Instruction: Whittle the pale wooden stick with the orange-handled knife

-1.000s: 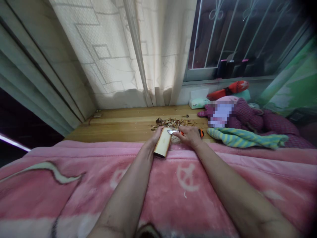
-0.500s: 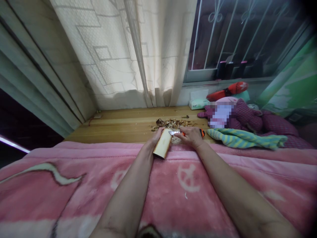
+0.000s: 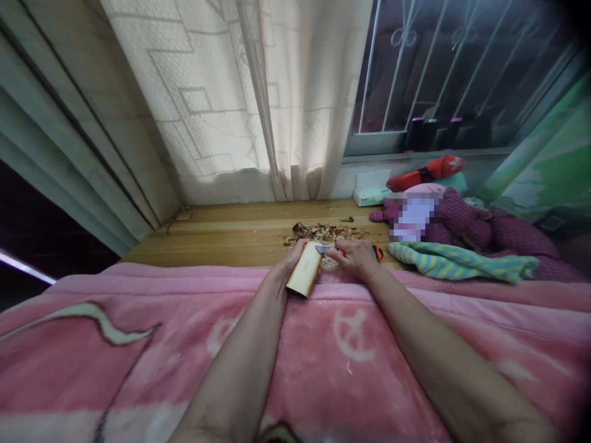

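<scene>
Two hands work at the near edge of the wooden ledge (image 3: 217, 243), above a pink blanket (image 3: 323, 363): the left hand (image 3: 293, 257) wraps around a pale wood block (image 3: 305, 269), its lower end over the blanket, and the right hand (image 3: 354, 257) curls closed on an orange-handled knife (image 3: 342, 251), blade at the block's top, just below a heap of wood shavings (image 3: 321, 234)

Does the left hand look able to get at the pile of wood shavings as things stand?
Probably yes: the left hand sits right at the near edge of the wood shavings with nothing between them. But it is gripping the pale wood piece, so it would likely have to let go or shift that first.
</scene>
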`<state>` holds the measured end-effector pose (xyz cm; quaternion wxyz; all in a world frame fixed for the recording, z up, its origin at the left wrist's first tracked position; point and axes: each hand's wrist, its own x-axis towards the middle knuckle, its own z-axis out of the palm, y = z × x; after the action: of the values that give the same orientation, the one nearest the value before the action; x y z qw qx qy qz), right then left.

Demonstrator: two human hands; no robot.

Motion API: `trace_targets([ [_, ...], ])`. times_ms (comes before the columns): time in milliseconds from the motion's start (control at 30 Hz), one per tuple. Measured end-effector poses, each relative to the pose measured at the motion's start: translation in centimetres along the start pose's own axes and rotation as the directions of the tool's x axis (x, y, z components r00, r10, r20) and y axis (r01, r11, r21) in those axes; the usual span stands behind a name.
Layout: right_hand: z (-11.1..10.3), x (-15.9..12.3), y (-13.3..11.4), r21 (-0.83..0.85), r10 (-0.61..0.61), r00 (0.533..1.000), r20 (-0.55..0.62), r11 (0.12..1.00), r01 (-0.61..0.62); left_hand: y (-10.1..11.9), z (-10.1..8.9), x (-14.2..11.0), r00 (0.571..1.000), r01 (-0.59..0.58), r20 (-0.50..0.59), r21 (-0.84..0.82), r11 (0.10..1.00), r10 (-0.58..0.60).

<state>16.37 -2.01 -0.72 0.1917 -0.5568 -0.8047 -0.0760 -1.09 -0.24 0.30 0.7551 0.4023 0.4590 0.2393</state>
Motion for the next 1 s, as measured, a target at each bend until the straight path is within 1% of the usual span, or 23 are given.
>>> trace_targets([
  [100,-0.1,0.1,-0.3,0.022,-0.029,1.0,0.009,0.999,0.029,-0.2,0.2,0.2,0.999,-0.007,-0.035,0.056,0.998,0.008],
  [233,-0.1,0.2,-0.1,0.022,-0.049,0.999,0.003,0.999,0.049,-0.2,0.3,0.4,0.999,0.002,-0.04,0.065,0.998,0.001],
  [433,0.0,0.0,0.7,0.004,-0.06,0.998,-0.001,0.998,0.06,0.0,0.3,0.2,1.0,0.025,-0.007,0.067,0.997,-0.024],
  [567,0.0,-0.1,1.0,-0.017,-0.07,0.998,-0.003,0.997,0.07,-0.1,0.1,0.1,0.999,0.01,0.036,0.061,0.998,-0.013],
  [733,0.0,-0.1,1.1,-0.044,-0.081,0.997,-0.01,0.996,0.08,-0.2,-0.2,0.4,0.998,0.013,0.055,0.059,0.998,-0.016],
  [867,-0.2,-0.2,1.3,-0.043,-0.056,0.998,-0.004,0.998,0.055,-0.1,-0.4,0.7,1.0,0.002,0.02,0.048,0.999,-0.003],
  [1000,-0.3,-0.3,1.5,-0.026,0.014,1.0,-0.005,1.0,-0.015,0.1,-0.3,0.9,0.999,-0.032,-0.027,-0.025,0.999,0.032],
])
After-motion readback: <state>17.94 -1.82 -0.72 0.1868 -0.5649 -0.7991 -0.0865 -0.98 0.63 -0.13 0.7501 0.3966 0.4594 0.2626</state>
